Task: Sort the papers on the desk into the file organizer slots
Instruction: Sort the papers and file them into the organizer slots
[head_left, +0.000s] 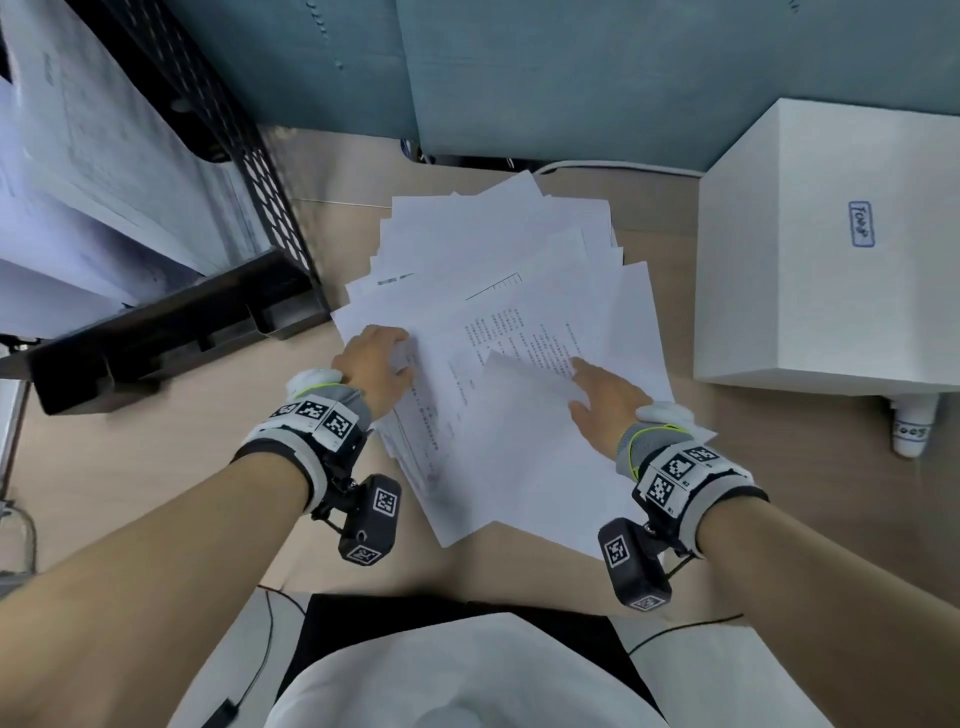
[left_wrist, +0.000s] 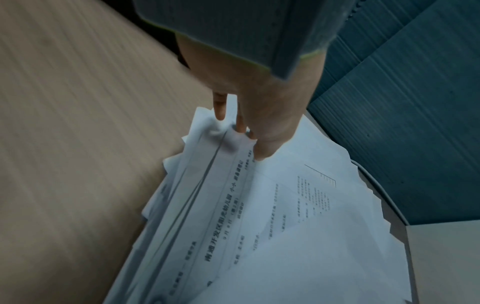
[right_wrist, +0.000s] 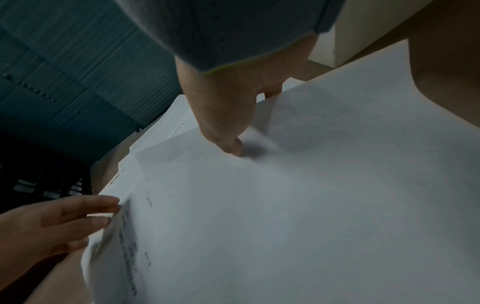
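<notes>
Head view, papers: a loose fanned pile of papers (head_left: 498, 291) lies on the bench (head_left: 156, 457), between the file organizer (head_left: 171, 312) on the left and a white box (head_left: 831, 249) on the right.
Left hand: the left hand (head_left: 376, 361) sits at the pile's left edge; in the left wrist view its fingertips (left_wrist: 219, 111) dig under the edges while the thumb bears on top, pinching a few sheets, probably to separate them from the rest.
Right hand: the right hand (head_left: 605, 397) holds the top sheet (head_left: 524, 452), thumb on its face and fingers beneath the raised right edge, which curls upward; likely lifting it clear.
Organizer contents: the black mesh slots already hold printed sheets (head_left: 104, 171), leaning back.
Progress, judged: most of the pile is not yet filed.
White box: closed, with a small handwritten label (head_left: 861, 224); its contents are hidden.
</notes>
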